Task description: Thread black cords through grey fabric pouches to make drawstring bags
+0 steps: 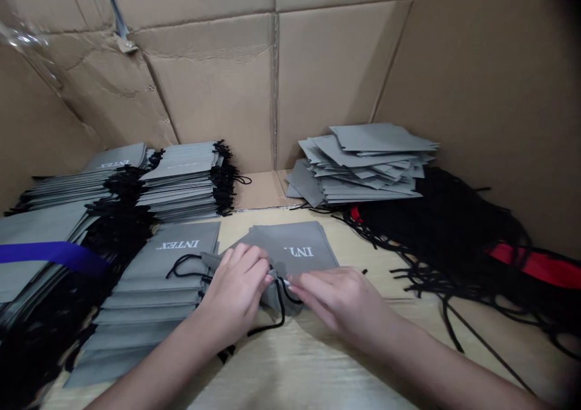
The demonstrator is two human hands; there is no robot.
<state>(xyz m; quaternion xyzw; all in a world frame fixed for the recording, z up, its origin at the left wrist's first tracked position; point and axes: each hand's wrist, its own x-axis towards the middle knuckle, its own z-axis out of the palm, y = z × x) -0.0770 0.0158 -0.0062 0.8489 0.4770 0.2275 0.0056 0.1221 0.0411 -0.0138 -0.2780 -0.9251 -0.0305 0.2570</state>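
A grey fabric pouch point(295, 249) with white "INTEX" lettering lies on the wooden table in front of me. My left hand point(238, 286) is closed on the pouch's bunched open edge. My right hand point(338, 295) pinches a black drawstring point(276, 313) at that same edge, with a small pale tip between the fingertips. The cord loops down toward me between both hands. A row of finished grey pouches point(158, 289) with black cords lies just left of my left hand.
Tall stacks of corded grey pouches point(186, 177) stand at the back left, one crossed by a purple band point(49, 254). A loose stack of plain grey pouches point(363, 162) sits at the back right. A heap of black cords point(449, 234) with red bands lies right. Cardboard walls surround everything.
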